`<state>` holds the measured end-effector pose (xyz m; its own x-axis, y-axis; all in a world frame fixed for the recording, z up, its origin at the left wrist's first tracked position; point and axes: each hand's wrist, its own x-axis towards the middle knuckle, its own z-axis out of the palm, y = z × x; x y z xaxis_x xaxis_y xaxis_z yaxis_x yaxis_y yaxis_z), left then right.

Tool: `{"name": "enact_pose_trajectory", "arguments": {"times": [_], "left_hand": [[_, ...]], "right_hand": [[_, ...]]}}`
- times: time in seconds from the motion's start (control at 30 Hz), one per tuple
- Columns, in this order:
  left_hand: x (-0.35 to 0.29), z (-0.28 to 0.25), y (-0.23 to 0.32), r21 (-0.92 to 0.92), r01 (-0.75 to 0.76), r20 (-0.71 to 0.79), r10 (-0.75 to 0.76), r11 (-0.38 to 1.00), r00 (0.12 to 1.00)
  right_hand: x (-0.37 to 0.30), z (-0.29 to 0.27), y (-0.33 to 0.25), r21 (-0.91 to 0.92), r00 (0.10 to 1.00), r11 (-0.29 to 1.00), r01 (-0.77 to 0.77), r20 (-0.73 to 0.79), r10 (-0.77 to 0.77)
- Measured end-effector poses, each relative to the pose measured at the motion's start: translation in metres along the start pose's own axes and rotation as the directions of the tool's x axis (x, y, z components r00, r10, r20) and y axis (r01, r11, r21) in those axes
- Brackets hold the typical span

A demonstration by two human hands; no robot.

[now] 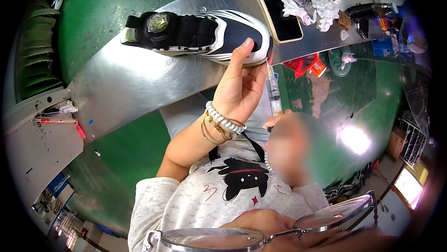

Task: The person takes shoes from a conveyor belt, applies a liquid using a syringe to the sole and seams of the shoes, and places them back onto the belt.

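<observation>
A black, white and dark blue sneaker (235, 35) lies over the metal bench, toe to the right, with a round clear-and-yellowish dial (157, 22) near its heel. My left hand (240, 84) grips the toe, thumb on top of the mesh and the other fingers underneath. Low beside the toe, my right hand (275, 120) holds a clear syringe (274, 91) by its lower end; most of that hand is blurred. The syringe stands nearly upright, its thin tip at the sole edge of the toe. Whether the tip touches the shoe I cannot tell.
A phone (278, 12) lies right of the toe on the metal bench (125, 80). Beyond it are crumpled tissues (324, 12), a dark bottle (372, 11) and a brown block (344, 20). Pens (56, 120) lie on a grey surface at left. A green bin (340, 61) stands below the bench.
</observation>
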<state>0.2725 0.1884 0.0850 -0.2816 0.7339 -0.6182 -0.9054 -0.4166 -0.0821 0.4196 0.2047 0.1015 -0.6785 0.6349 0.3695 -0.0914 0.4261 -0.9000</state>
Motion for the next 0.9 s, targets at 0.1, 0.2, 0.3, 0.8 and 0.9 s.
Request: {"name": "enact_pose_trajectory", "arguments": {"times": [0.1,0.2,0.3,0.8,0.9], "left_hand": [[-0.002,0.001,0.004,0.039,0.018,0.005,-0.019,0.999,1.000],[0.004,-0.011,0.040,0.113,0.029,-0.045,-0.024,0.993,0.999],[0.029,-0.038,0.118,0.173,-0.135,-0.066,0.149,0.976,0.987],[-0.072,0.035,0.375,0.006,-1.000,0.328,0.945,0.017,0.018],[-0.102,0.049,0.291,-0.181,-0.947,0.597,0.735,-0.266,-0.321]], "right_hand": [[-0.002,0.001,-0.005,0.002,0.995,0.998,-0.055,-0.077,0.055],[-0.011,-0.002,0.001,-0.071,0.964,0.996,-0.052,-0.262,0.032],[-0.020,-0.007,0.022,-0.125,0.893,0.992,0.005,-0.445,-0.060],[0.038,-0.023,0.079,-0.183,0.846,0.982,-0.048,-0.530,-0.058],[0.082,-0.020,0.093,-0.266,0.851,0.958,-0.104,-0.522,-0.053]]}}
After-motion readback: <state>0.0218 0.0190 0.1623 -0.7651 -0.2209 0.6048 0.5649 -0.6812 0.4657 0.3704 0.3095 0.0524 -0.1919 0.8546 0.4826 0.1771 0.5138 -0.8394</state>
